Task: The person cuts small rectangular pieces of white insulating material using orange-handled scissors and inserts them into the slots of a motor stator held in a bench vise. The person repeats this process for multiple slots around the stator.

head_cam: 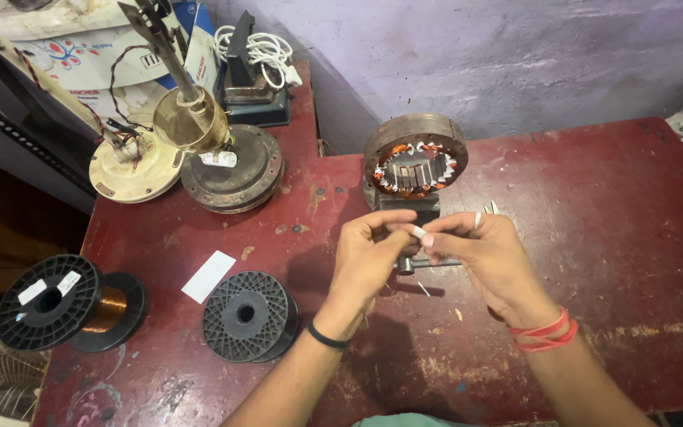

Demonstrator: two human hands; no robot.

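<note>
My left hand (369, 257) and my right hand (480, 253) meet over the red table, fingertips pinched together on a small white strip (418, 232). Just behind them a round motor stator (414, 164) with copper windings and pale slot liners stands upright on a metal stand (409, 207). A metal rod (428, 264) of the stand lies under my hands. My right hand also seems to have a thin metal tool (490, 208) tucked behind its fingers.
An empty black spool (248, 315) and a black spool of copper wire (69, 303) lie at the front left, with a white paper slip (208, 276) between them. Fan motor parts (199, 150) with shafts stand at the back left. The red table (618, 221) meets a purple wall.
</note>
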